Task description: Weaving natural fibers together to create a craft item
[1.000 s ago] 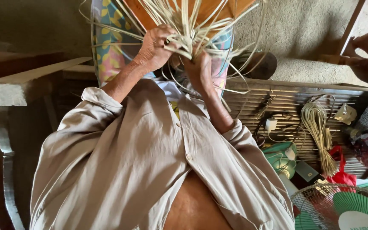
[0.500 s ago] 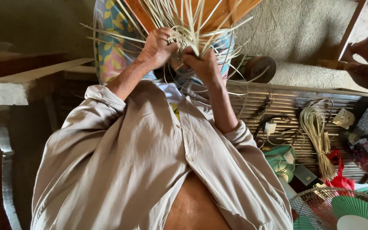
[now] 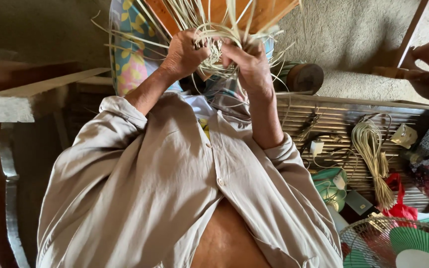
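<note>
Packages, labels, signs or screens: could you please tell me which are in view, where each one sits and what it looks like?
No sign or screen shows.
Pale packet: on the slatted bench at far right, small, boxy, cream and translucent; its kind is unclear.
Red bag: at the bench's near edge beside the fan, crumpled, bright red.
Flat grey card: left of the red bag, rectangular, dark grey; any label on it is too small to tell.
</note>
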